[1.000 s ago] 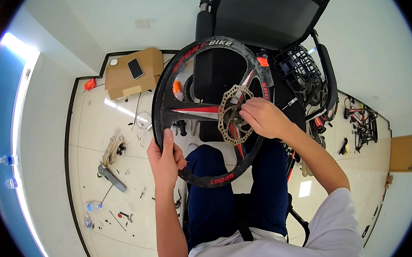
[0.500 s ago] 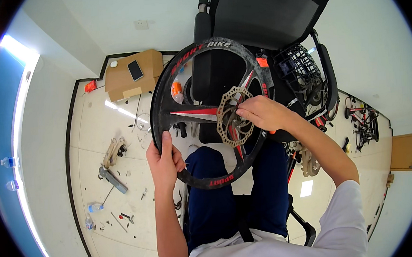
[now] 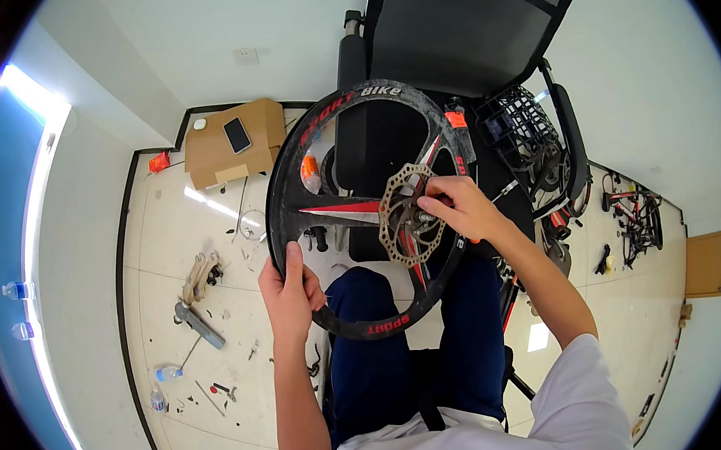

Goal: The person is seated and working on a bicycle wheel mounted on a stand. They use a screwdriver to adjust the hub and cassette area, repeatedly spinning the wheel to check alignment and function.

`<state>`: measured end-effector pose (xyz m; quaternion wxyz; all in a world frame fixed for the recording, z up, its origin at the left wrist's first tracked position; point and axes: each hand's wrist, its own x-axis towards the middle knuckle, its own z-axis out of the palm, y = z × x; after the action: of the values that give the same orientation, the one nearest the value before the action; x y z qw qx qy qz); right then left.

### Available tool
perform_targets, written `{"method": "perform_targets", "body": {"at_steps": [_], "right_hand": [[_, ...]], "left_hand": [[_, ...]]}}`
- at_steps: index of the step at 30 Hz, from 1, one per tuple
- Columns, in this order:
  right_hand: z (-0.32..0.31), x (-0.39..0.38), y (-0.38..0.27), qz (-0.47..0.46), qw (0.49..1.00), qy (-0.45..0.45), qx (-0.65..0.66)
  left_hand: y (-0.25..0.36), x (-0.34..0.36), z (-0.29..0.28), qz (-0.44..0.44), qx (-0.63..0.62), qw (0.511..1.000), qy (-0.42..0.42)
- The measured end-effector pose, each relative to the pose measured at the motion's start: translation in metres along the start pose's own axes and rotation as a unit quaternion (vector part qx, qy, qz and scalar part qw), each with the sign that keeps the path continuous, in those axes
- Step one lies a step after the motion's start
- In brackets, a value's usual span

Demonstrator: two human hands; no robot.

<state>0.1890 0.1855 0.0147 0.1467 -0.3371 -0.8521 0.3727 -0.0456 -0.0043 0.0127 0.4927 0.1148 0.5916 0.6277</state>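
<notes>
At the bottom centre of the frame, the person's lap in dark blue trousers [image 3: 370,366] carries the lower rim of a black bicycle wheel [image 3: 359,324], which stands roughly upright in the middle of the picture. The left hand [image 3: 288,290] is closed around the rim at its lower left, thumb lying up along it. The right hand [image 3: 460,207], right of centre, is curled at the hub, fingertips pinching something small just beside the perforated metal brake disc [image 3: 406,218]; what they hold is too small to tell.

With only one hand steadying the rim, the wheel could roll or tip off the knees if that grip loosens. The disc's scalloped edge sits against the right fingers and could nick them if the wheel turns. A small part slipping from the pinch would likely drop among the loose tools scattered on the tiled floor [image 3: 207,303] at left.

The rim bears red lettering at top and bottom and orange reflectors [image 3: 310,168]. Further off, at upper left, a flat brown cardboard box [image 3: 257,128] lies on the floor with a dark phone [image 3: 237,135] on top. A black wire basket [image 3: 525,126] sits at upper right, beside a black chair [image 3: 464,25].
</notes>
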Motion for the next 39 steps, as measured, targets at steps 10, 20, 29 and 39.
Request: {"method": "perform_targets", "body": {"at_steps": [10, 20, 29, 39], "right_hand": [[0.002, 0.004, 0.02, 0.075, 0.99, 0.102, -0.055], [0.033, 0.014, 0.024, 0.15, 0.897, 0.315, 0.272], [0.02, 0.019, 0.001, 0.07, 0.575, 0.357, 0.733], [0.018, 0.03, 0.038, 0.079, 0.507, 0.267, 0.816]], "left_hand": [[0.001, -0.002, 0.0, 0.001, -0.006, 1.0, -0.003], [0.0, -0.001, 0.002, 0.006, 0.005, 1.0, -0.002], [0.002, -0.002, 0.003, -0.001, -0.012, 1.0, 0.002], [0.001, -0.001, 0.003, -0.004, -0.013, 1.0, -0.002]]}}
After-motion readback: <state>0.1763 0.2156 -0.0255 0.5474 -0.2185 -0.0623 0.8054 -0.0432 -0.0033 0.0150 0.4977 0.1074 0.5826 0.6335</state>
